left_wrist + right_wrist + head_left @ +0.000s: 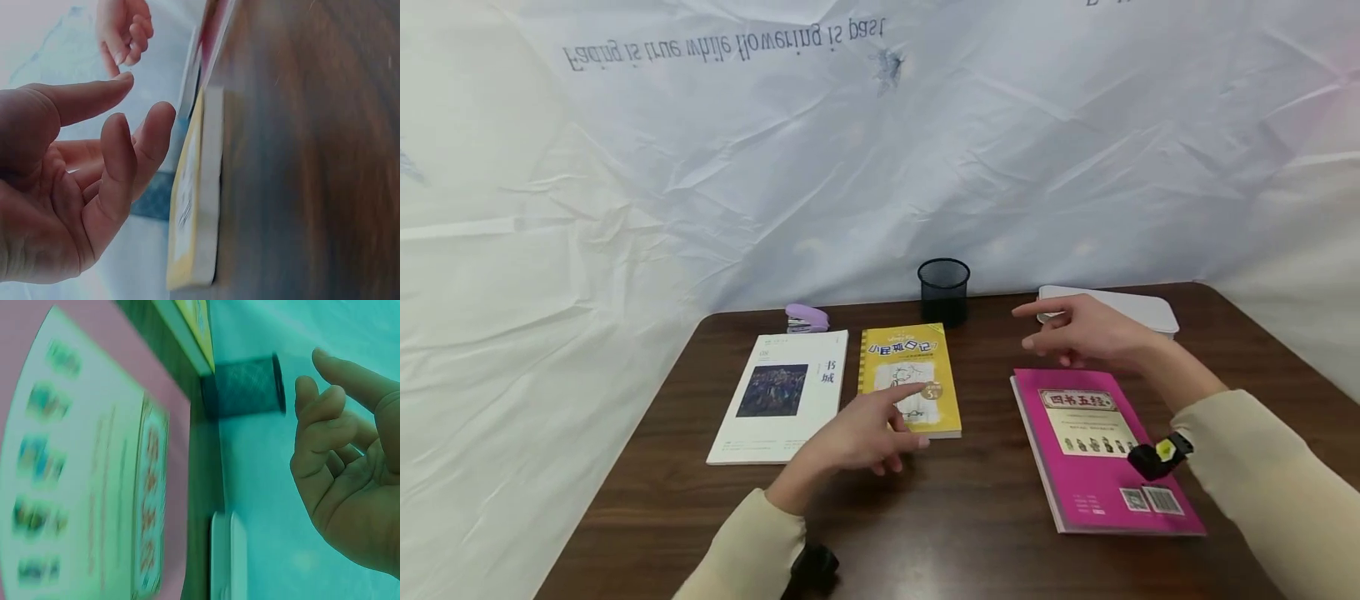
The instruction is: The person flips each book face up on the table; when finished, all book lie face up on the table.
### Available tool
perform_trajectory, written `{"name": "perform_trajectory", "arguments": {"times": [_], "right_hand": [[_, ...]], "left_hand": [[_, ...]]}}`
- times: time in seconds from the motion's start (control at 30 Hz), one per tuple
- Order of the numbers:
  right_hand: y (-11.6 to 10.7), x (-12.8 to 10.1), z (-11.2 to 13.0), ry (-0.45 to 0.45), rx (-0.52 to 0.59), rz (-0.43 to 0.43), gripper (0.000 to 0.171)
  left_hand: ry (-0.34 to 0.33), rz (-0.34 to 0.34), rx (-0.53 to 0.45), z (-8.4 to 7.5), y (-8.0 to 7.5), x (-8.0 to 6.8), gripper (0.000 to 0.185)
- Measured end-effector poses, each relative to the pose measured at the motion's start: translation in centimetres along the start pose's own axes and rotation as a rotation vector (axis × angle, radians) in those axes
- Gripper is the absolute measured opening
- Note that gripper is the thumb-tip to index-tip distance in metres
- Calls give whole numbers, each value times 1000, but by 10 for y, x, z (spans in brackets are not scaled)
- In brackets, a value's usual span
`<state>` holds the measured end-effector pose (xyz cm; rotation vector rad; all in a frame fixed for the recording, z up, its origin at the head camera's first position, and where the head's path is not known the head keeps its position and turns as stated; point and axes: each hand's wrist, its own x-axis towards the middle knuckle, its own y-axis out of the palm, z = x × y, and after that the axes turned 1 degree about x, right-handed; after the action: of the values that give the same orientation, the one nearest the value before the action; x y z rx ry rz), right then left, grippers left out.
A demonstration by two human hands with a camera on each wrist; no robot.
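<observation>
Three books lie flat on the desk: a white book at left, a yellow book just beside it, and a pink book well apart to the right. Your left hand hovers over the near edge of the yellow book, index finger extended toward the cover, other fingers loosely bent, holding nothing; the left wrist view shows the palm off the book's edge, not touching. Your right hand hangs relaxed above the far end of the pink book, fingers loosely spread, empty. Behind it sits a white case; a black mesh cup stands just past the yellow book's far edge, and a purple stapler lies by the white book's far corner. Risks, as a judgement: pushing the yellow book away could knock the light cup over; sliding it left would butt the white book and skew both; a one-finger drag on a glossy cover may slip.
</observation>
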<state>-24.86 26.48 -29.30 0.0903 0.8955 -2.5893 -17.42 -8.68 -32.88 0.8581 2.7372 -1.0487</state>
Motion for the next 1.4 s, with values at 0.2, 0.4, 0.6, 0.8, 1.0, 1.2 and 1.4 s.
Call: {"name": "perform_trajectory", "arguments": {"times": [0.2,0.4,0.6,0.8,1.0,1.2,1.4], "right_hand": [[-13,-12,-30,41,-62,-79,60],[-22,-23,-66,94,-100,-84,62],[-27,-33,-92,125,-92,-84,64],[-28,-35,-109,139,-70,-89,63],[-25,-33,-118,158,-12,-59,66],[-26,-35,-121,179,-10,-63,65],[-29,-38,-127,194,-9,-54,61]], "left_hand": [[42,56,0,-12,20,9,74],[96,151,-44,-24,45,20,74],[107,207,-62,-36,69,32,74],[129,256,-57,-42,87,41,75],[133,294,-68,-46,99,46,75],[113,273,-26,-56,112,48,78],[88,252,17,-64,121,50,81]]}}
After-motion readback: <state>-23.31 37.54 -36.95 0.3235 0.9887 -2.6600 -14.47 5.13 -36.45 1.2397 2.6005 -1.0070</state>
